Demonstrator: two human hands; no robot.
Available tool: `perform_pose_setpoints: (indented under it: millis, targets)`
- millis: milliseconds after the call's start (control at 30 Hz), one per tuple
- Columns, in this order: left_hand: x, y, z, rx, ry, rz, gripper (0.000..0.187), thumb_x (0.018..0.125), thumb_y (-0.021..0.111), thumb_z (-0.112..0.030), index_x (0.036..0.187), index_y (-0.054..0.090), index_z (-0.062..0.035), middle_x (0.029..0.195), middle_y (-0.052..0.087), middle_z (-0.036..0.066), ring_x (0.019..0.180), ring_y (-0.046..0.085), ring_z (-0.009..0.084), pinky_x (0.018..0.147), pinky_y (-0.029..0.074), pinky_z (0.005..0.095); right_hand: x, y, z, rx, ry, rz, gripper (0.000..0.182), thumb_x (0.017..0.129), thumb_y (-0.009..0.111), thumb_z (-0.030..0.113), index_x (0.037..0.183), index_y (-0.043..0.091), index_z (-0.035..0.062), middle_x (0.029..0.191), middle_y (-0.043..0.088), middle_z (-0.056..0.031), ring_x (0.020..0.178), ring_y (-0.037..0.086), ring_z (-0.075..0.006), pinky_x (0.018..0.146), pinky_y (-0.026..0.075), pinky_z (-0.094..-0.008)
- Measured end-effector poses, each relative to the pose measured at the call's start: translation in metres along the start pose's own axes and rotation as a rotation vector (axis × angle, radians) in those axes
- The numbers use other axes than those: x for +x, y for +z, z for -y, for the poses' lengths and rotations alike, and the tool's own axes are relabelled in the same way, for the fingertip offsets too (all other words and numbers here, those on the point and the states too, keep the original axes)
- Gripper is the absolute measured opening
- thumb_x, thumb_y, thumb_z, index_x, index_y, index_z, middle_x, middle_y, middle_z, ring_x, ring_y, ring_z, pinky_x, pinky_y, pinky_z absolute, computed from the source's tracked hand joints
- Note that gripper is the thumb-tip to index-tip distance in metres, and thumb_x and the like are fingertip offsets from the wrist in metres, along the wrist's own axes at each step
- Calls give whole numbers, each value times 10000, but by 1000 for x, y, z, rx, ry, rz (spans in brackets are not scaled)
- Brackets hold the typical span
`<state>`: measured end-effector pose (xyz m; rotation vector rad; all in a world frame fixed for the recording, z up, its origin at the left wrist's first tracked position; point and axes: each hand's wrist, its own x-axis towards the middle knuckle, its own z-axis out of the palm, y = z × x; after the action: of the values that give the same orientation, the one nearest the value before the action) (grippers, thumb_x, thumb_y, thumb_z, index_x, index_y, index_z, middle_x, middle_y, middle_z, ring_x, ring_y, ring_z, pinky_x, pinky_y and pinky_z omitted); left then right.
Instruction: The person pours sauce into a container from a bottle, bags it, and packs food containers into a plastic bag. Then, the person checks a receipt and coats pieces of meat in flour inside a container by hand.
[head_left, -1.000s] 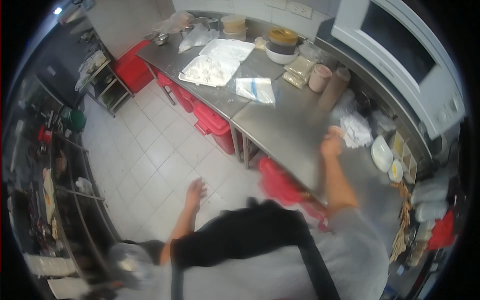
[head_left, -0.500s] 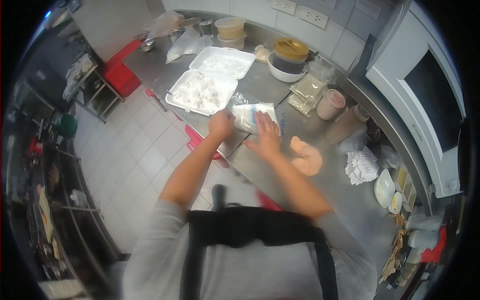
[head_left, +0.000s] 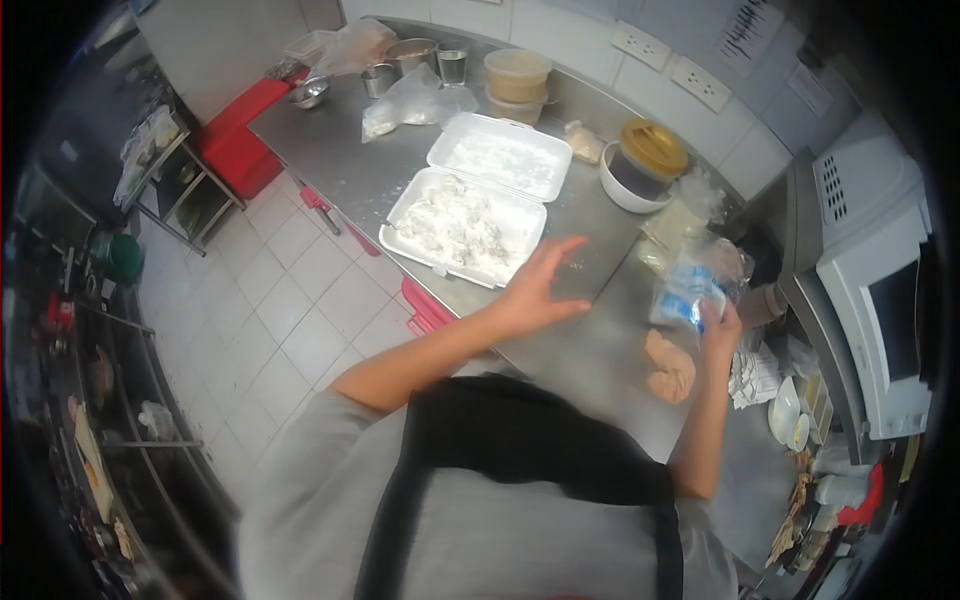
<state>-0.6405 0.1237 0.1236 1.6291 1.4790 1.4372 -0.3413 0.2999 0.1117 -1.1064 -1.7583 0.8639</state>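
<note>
My right hand (head_left: 722, 328) grips a clear plastic bag with blue print (head_left: 690, 296) at its lower edge and holds it over the right side of the counter. Its contents are hard to make out. My left hand (head_left: 545, 290) is empty, thumb and fingers spread, by the near right corner of a white foam box (head_left: 385, 240). Lumpy pieces coated in white powder (head_left: 450, 225) fill the box, and its open lid (head_left: 505, 157) is dusted with the same powder. Below the bag, a soft peach-coloured piece (head_left: 670, 370) lies on the steel counter (head_left: 610, 345).
A white bowl with a gold-lidded container (head_left: 652, 150) stands at the back right, near packets (head_left: 668, 235). Stacked tubs (head_left: 517, 80), metal cups (head_left: 452, 65) and a plastic bag (head_left: 415, 107) line the back. A microwave (head_left: 880, 260) is at the right, a pink stool (head_left: 428, 308) below the counter edge.
The printed bag has left the counter beside the foam box and moved right in my right hand. My left hand has gone from closed to spread. The view has shifted.
</note>
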Motion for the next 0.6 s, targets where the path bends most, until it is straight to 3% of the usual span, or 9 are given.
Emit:
perform_pose_setpoints:
  millis: [133, 233, 300, 367, 400, 433, 467, 533, 600]
  targets:
    - [2, -4, 3, 24, 18, -58, 892, 712, 782, -174, 1418, 248, -70, 1373, 366, 133, 1196, 450, 233, 924, 430, 354, -25, 59, 49, 449, 161, 88, 261, 842, 648, 83, 1075, 602, -25, 962, 641, -60, 818, 594, -112, 742, 479, -247]
    - [0, -10, 19, -296, -128, 31, 761, 744, 764, -195, 1369, 357, -43, 1281, 484, 122, 1086, 528, 189, 893, 448, 319, -38, 120, 76, 540, 226, 295, 325, 836, 660, 88, 1130, 576, -21, 997, 637, -66, 837, 597, -127, 767, 482, -269]
    - [-3, -41, 18, -249, -365, 70, 664, 762, 722, -241, 1315, 437, -7, 1189, 561, 177, 1060, 550, 227, 921, 433, 347, -48, 150, 98, 333, 193, 410, 377, 833, 661, 85, 1181, 549, -7, 1024, 632, -70, 876, 594, -135, 790, 475, -268]
    - [-11, -89, 24, -92, -582, -172, 561, 806, 676, -304, 1248, 514, 0, 1112, 596, 179, 1017, 572, 242, 882, 458, 350, -56, 165, 97, 436, 62, 418, 396, 833, 657, 83, 1204, 538, 8, 1029, 628, -71, 892, 588, -135, 801, 469, -264]
    - [-15, -117, 63, 282, -603, -398, 488, 837, 645, -317, 1194, 543, 1, 993, 633, 156, 903, 604, 249, 811, 486, 348, -60, 171, 93, 486, -7, 418, 406, 834, 655, 82, 1215, 532, 15, 1031, 626, -71, 900, 586, -135, 807, 467, -262]
    - [-20, -148, 67, 391, -590, -649, 428, 845, 639, -318, 1123, 572, 0, 884, 640, 110, 781, 602, 207, 712, 496, 331, -63, 170, 78, 459, 51, 463, 391, 832, 647, 68, 1208, 545, 27, 1025, 624, -70, 890, 582, -125, 814, 462, -256]
    - [-29, -192, 73, 88, -344, -611, 380, 852, 634, -301, 1092, 577, -13, 873, 626, 79, 746, 577, 152, 652, 479, 304, -64, 169, 67, 410, 119, 473, 379, 833, 645, 66, 1198, 552, 26, 1019, 625, -67, 885, 582, -120, 810, 463, -252]
    - [-27, -262, 78, 36, -307, -772, 270, 850, 636, -159, 1072, 583, -17, 880, 624, 50, 738, 565, 116, 628, 465, 279, -68, 171, 51, 316, 256, 484, 354, 835, 641, 63, 1179, 567, 25, 1006, 626, -60, 876, 581, -111, 801, 465, -246]
    - [-17, -338, 120, -155, -216, -827, 314, 835, 653, -136, 1104, 558, -4, 938, 633, 55, 795, 582, 124, 654, 475, 288, -69, 180, 37, 325, 304, 417, 327, 844, 633, 74, 1163, 578, 25, 998, 628, -58, 868, 587, -108, 781, 474, -244]
